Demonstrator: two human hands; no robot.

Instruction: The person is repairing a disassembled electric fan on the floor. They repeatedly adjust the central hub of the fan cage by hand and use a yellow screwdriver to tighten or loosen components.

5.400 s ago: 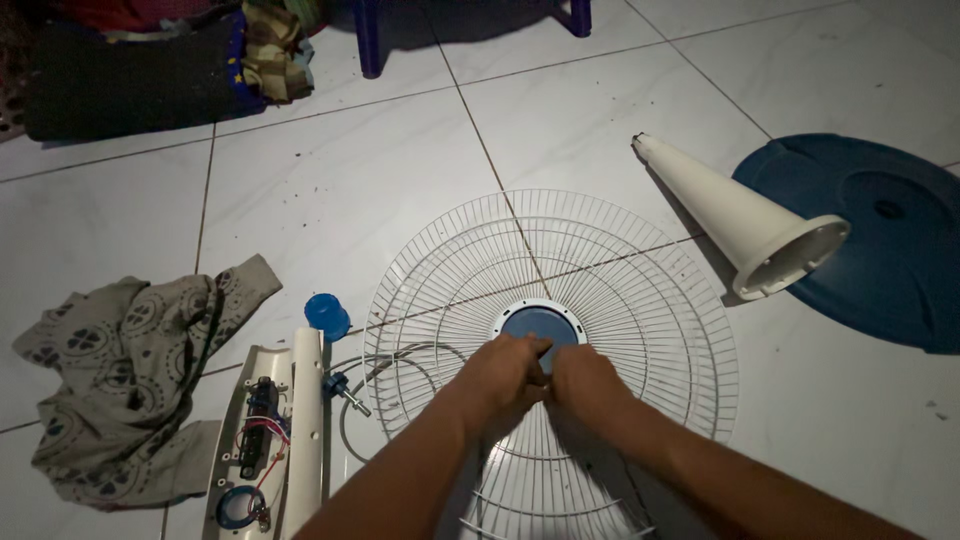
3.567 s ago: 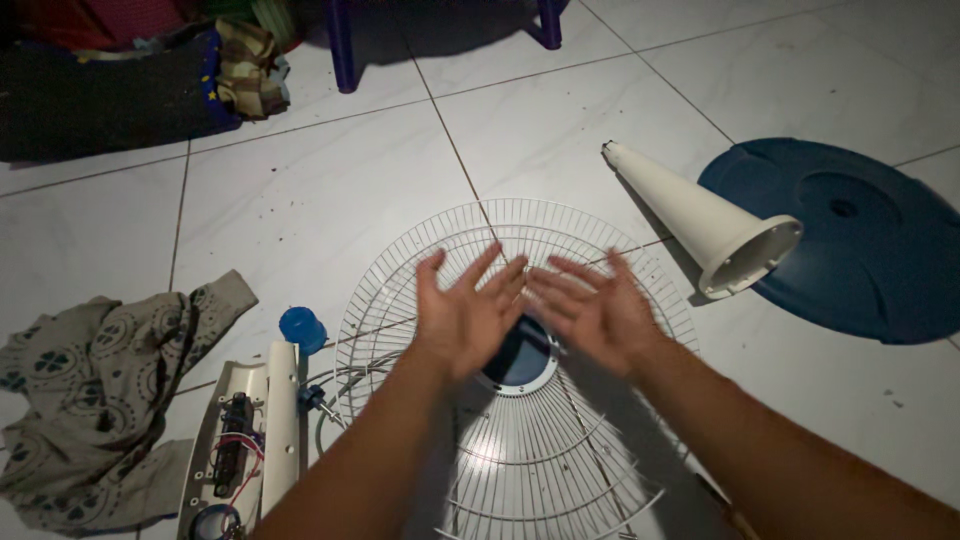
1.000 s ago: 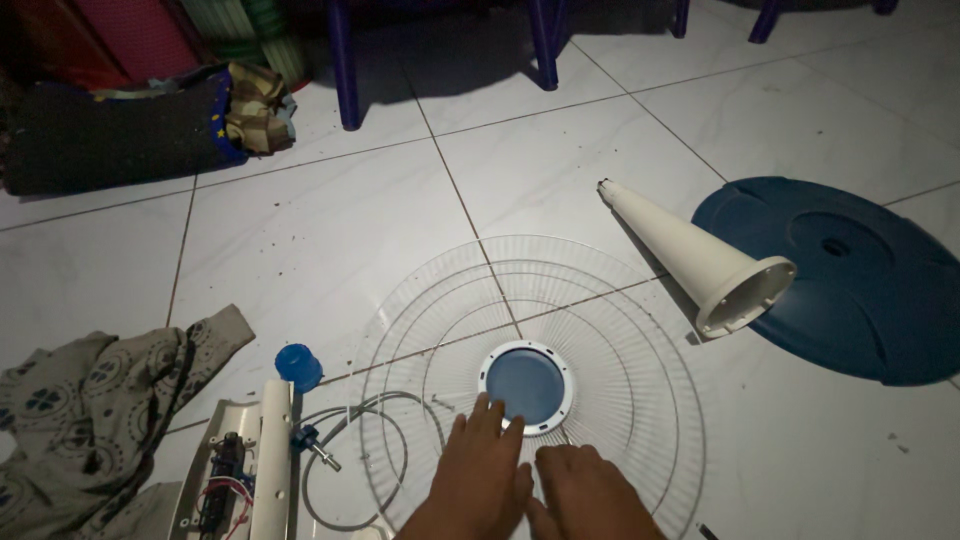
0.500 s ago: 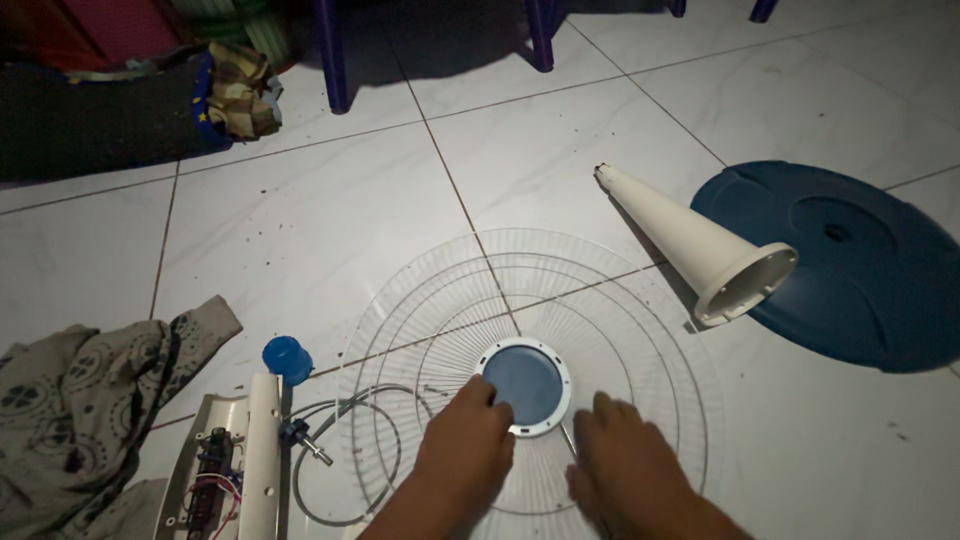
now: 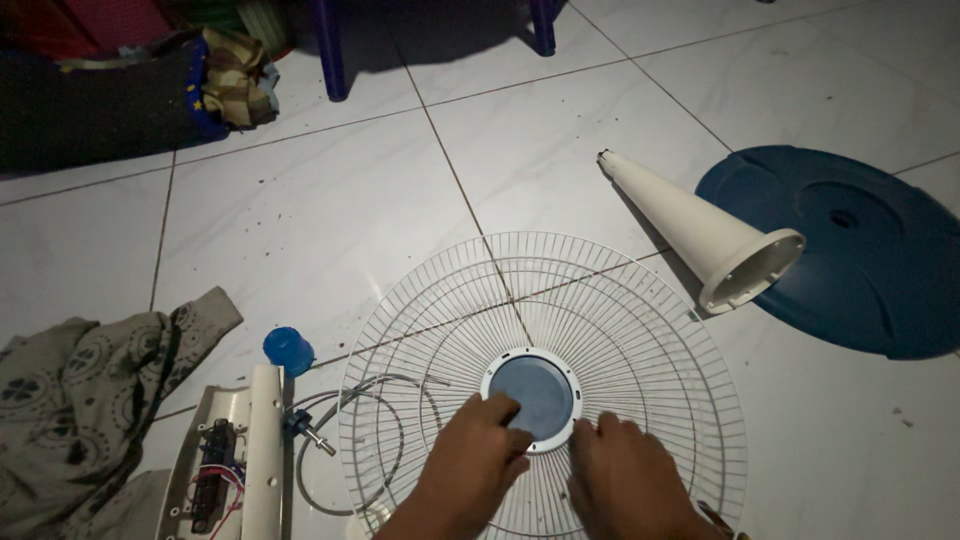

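A round white wire fan guard (image 5: 610, 300) lies flat on the tiled floor, with a blue disc (image 5: 538, 393) in a white ring at its centre. My left hand (image 5: 478, 462) rests on the guard with its fingertips on the near left edge of that ring. My right hand (image 5: 618, 480) lies flat on the wires just to the right of the ring. Neither hand holds anything.
A white cone-shaped fan stand cover (image 5: 700, 229) lies beside a dark blue round base (image 5: 860, 250) at right. At left sit an opened white fan motor housing (image 5: 235, 450) with wires, a blue cap (image 5: 287, 349), a grey cable and a patterned cloth (image 5: 80, 400). Chair legs stand at the back.
My hands lifted off the centre disc, pulled back to the near rim, and have now slid forward again to the ring's near edge. The view has shifted slightly.
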